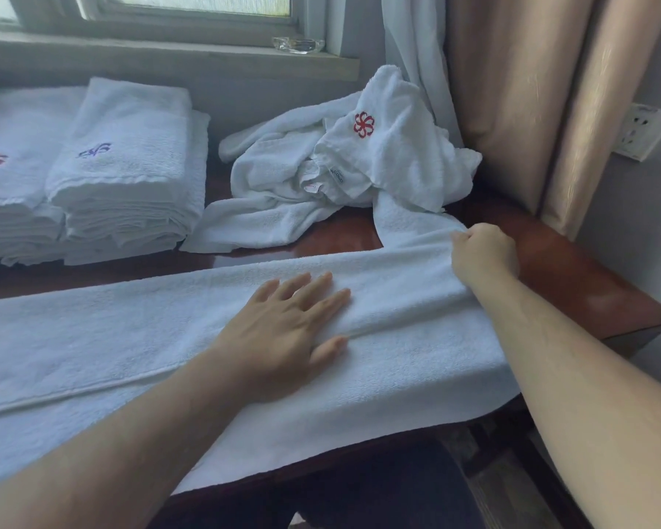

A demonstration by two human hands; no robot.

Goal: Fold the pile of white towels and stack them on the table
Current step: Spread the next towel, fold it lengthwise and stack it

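Long white towel (138,337) laid flat across the lower half of the frame, running from the left edge to right of centre, on the dark red-brown table (573,284); its near edge hangs over the table's front edge; a lengthwise fold ridge runs through the middle of it; its far right end trails up toward the loose heap.

Left hand (283,330) at frame centre, palm down on the towel; fingers straight and slightly spread, thumb out to the side beside the fold ridge; pressing flat, not gripping.

Right hand (483,253) right of centre, at the towel's far right end; fingers curled into a fist, pinching the towel edge; exact finger contact hidden by the back of the hand.

Unfolded pile of white towels (344,173) in the upper centre of the frame, crumpled, one with a red flower logo and a small label; touching the stretched towel's end.

Two folded stacks in the upper left; the nearer stack (126,177) has a blue embroidered mark on top; the left stack (8,185) has a red mark, partly cut by the frame edge; the stacks touch each other.

Window sill (168,55) along the top, with a clear glass ashtray (297,44) on it; white sheer curtain (413,40) and beige drape (512,89) in the upper right; wall socket (643,131) at the right edge.
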